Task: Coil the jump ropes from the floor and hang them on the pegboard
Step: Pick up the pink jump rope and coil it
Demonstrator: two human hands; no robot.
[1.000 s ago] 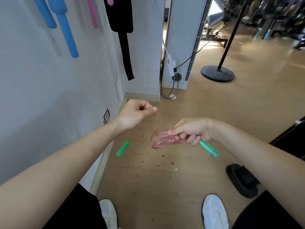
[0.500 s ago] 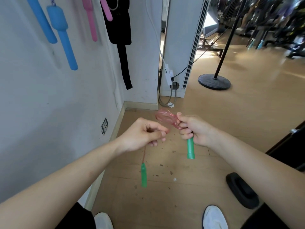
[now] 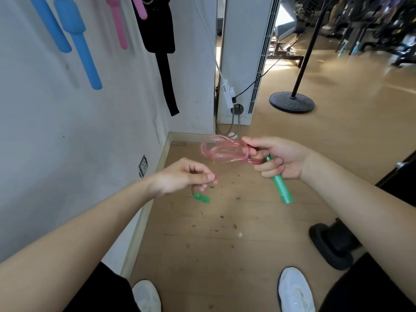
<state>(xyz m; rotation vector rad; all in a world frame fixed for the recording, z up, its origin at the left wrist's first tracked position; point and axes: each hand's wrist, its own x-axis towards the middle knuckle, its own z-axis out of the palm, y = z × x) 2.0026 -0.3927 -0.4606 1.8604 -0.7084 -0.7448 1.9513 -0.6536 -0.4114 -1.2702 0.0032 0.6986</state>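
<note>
My right hand (image 3: 278, 156) grips a bundle of pink translucent rope loops (image 3: 221, 150) together with one green handle (image 3: 281, 186), which points down and to the right. My left hand (image 3: 183, 176) pinches the free end of the same rope, and the second green handle (image 3: 202, 197) hangs just below its fingers. The two hands are a short way apart above the wooden floor. On the white wall at the upper left hang blue handles (image 3: 78, 41) and pink handles (image 3: 119, 25) of other jump ropes.
A black strap (image 3: 162, 52) hangs on the wall beside the pink handles. A white unit (image 3: 244, 59) with cables stands in the corner. A black pole on a round base (image 3: 291, 101) stands behind, and a black dumbbell (image 3: 331, 244) lies by my right shoe.
The left hand has come back toward me and slid down the rope, so the loose green handle now hangs close under it. The right hand's handle has tilted outward.
</note>
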